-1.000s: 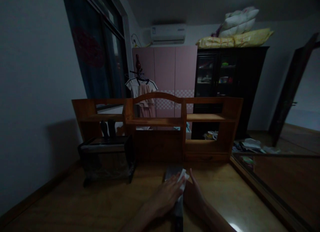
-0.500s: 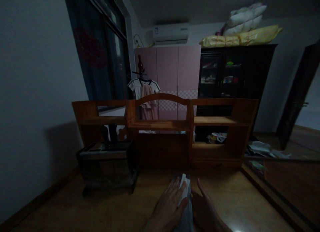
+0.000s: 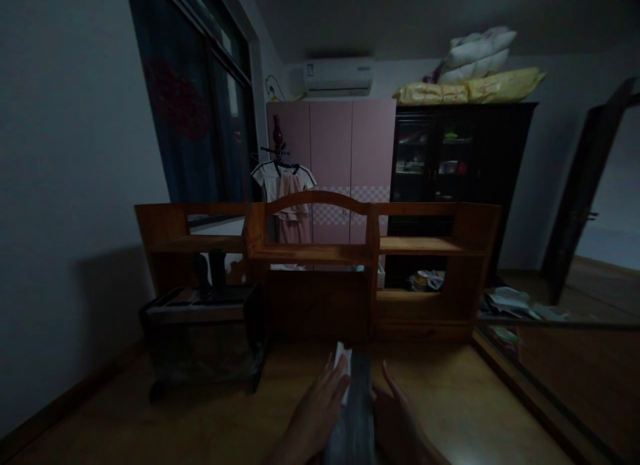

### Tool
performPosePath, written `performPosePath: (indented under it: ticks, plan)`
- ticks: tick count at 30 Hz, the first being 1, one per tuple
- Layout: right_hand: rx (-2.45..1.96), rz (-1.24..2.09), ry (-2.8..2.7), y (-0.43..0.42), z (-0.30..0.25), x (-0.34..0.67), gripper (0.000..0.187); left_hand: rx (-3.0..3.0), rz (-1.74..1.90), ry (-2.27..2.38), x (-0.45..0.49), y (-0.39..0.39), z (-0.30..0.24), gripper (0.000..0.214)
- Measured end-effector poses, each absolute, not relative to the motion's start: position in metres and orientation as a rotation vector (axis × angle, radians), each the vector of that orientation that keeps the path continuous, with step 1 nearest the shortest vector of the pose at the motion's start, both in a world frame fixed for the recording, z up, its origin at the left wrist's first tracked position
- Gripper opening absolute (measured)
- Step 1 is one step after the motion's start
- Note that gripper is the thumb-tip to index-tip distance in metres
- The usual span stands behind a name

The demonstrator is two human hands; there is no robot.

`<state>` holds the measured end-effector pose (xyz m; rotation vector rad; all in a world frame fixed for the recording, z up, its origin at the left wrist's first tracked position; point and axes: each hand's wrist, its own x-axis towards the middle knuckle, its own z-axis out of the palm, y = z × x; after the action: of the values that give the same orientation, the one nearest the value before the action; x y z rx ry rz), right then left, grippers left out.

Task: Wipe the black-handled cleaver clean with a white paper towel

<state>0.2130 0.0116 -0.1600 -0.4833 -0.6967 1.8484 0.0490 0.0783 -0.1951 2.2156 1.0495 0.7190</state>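
A long dark grey, slab-like object (image 3: 356,411) extends from the bottom edge over the table between my two hands; its exact kind does not show in the dim light. My left hand (image 3: 317,406) has a crumpled white tissue (image 3: 343,366) under its fingers, along the left side of the slab. On the opposite side my right hand (image 3: 397,415) steadies the slab, its thumb raised and its other fingers mostly hidden against the side. The lower end of the slab runs out of view.
A wooden shelf unit (image 3: 310,253) spans the back of the wooden tabletop (image 3: 295,358). To the left stands a black box-shaped appliance (image 3: 200,345) with dark handles on top. A raised edge (image 3: 525,385) borders the table on the right. Papers (image 3: 510,299) lie beyond it.
My left hand has moved left with the tissue, from the top of the slab to its left side, so more of the dark surface shows. My right hand stays beside it.
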Motion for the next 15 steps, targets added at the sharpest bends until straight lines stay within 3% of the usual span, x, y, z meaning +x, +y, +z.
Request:
performPosePath:
  ticks: [5, 15]
  plan:
    - [-0.523, 1.827, -0.672, 0.013, -0.168, 0.217, 0.03, 2.162, 0.748, 1.015, 0.049, 0.074, -0.192, 0.057]
    - [-0.509, 1.8, -0.601, 0.011, -0.163, 0.217, 0.044, 2.404, 0.682, 0.942, 0.048, 0.058, -0.18, 0.052]
